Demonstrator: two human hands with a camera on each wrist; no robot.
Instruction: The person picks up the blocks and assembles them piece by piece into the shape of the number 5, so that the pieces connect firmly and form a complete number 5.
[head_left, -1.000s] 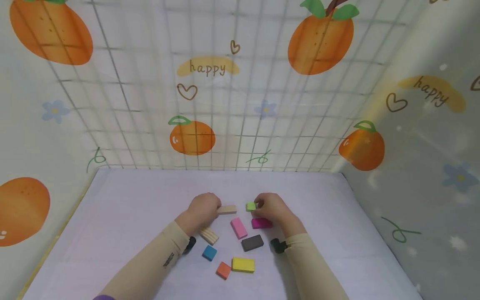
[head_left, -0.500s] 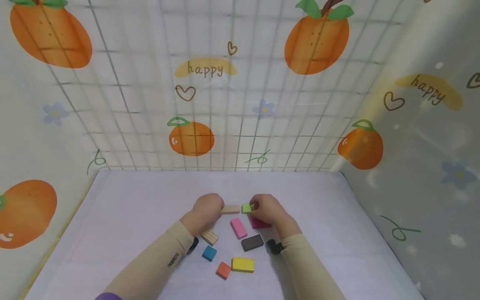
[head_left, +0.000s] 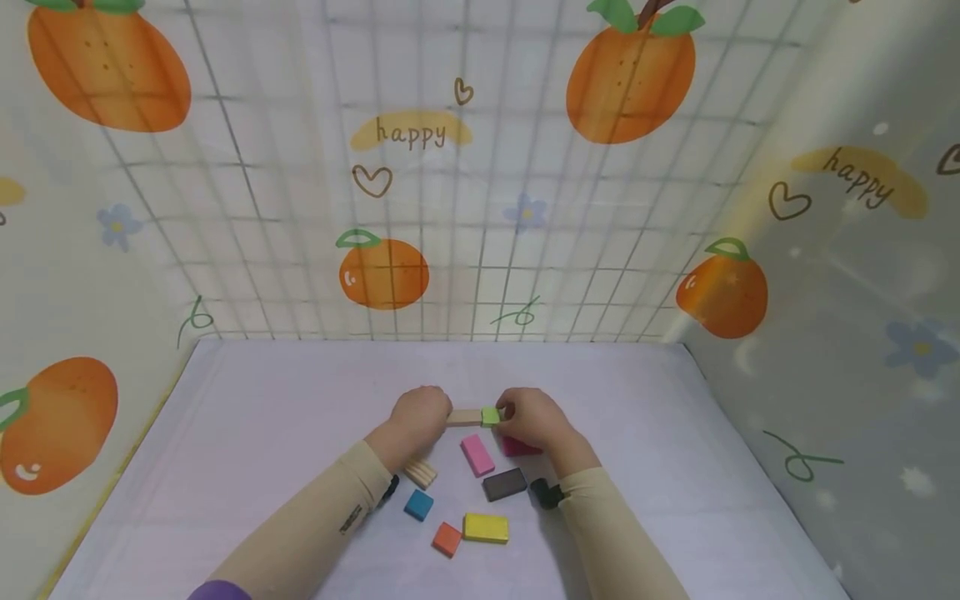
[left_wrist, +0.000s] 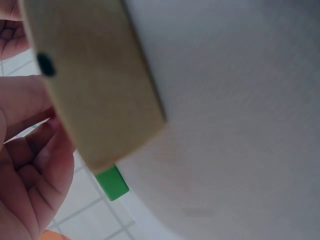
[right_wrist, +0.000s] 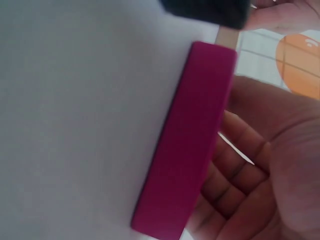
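Observation:
At the middle of the table, my left hand (head_left: 420, 417) grips the left end of a flat plain wooden block (head_left: 465, 418). My right hand (head_left: 536, 418) pinches a small light green block (head_left: 490, 417), which touches the wooden block's right end. Just below the right hand lies a magenta block (head_left: 519, 447), partly covered by it and large in the right wrist view (right_wrist: 185, 140). Beneath the left wrist rest pale wooden sticks or a ridged block (head_left: 421, 474). In the left wrist view, a wooden block (left_wrist: 95, 85) fills the foreground, with a green block (left_wrist: 112, 184) beyond it.
Nearer the person lie a pink block (head_left: 477, 455), a dark grey block (head_left: 505, 484), a blue block (head_left: 418, 505), an orange block (head_left: 447, 539) and a yellow block (head_left: 486, 528). A printed curtain (head_left: 465, 200) stands behind the white table (head_left: 285, 392).
The wooden block has slid a little right with my left hand, and the green block left with my right hand. The gap between them has closed.

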